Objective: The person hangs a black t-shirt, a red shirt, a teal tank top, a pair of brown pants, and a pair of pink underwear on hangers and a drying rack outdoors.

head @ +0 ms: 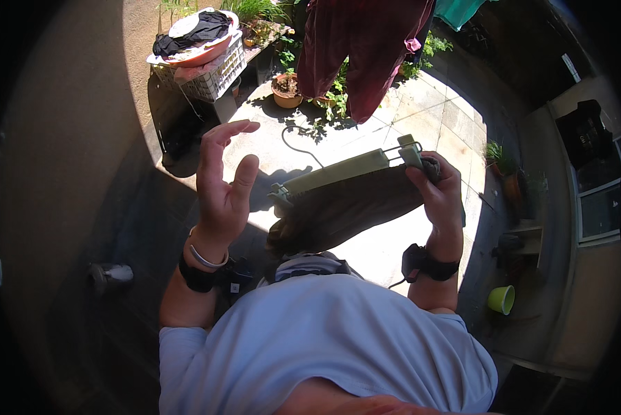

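A pale green clip hanger (336, 168) with a wire hook is tilted in front of my chest, its right end higher. A dark brown garment (347, 210) hangs below it, apparently pinched by the clips at both ends. My right hand (441, 189) grips the garment's bunched corner beside the right clip, thumb on the near side. To the left of the hanger, my left hand (225, 176) is raised with nothing in it, fingers curved and thumb apart. It does not touch the hanger. The garment's lower part is partly hidden by my body.
Maroon trousers (362, 57) hang ahead, near a green cloth (461, 10). A basin (207, 49) of laundry rests on a white plastic crate (212, 75) at the upper left. A potted plant (287, 92) stands on the paving. To the right lies a lime-green pot (501, 300).
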### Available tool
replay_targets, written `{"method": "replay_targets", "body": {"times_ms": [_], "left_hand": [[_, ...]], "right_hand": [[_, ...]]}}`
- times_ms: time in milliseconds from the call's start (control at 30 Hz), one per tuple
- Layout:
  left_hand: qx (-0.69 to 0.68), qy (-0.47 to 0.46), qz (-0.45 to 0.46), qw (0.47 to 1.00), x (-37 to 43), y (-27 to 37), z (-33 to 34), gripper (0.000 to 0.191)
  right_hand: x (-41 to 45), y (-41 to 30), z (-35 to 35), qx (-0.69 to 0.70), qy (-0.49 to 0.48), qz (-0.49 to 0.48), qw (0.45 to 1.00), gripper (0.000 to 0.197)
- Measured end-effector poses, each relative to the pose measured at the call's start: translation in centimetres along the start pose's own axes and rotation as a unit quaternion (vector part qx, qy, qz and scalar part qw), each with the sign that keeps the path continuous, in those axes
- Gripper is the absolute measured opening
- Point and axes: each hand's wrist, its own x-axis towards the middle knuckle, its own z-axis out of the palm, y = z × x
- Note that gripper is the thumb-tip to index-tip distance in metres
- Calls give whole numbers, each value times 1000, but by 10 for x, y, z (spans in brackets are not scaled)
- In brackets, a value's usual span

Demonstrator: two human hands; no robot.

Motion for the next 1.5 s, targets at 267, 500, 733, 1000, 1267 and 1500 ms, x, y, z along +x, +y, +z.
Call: {"method": "replay_targets", "body": {"times_ms": [267, 500, 733, 1000, 1267, 1500], "left_hand": [[16, 32, -140, 990, 4, -75, 57, 16], [59, -1, -251, 966, -14, -126, 107, 11], [-189, -286, -192, 920, 99, -110, 208, 38], [-513, -585, -133, 614, 196, -52, 343, 27], [-507, -496, -310, 633, 250, -91, 451, 43], [-559, -388, -346, 646, 273, -86, 521, 42]], "right_hand": [[4, 43, -158, 28, 304, -82, 949, 16], [42, 67, -243, 9, 418, -150, 896, 12], [90, 58, -283, 33, 236, -129, 963, 14], [198, 112, -259, 140, 173, 47, 974, 17], [195, 177, -189, 14, 265, -28, 964, 55], [191, 197, -102, -283, 310, 36, 907, 74]]}}
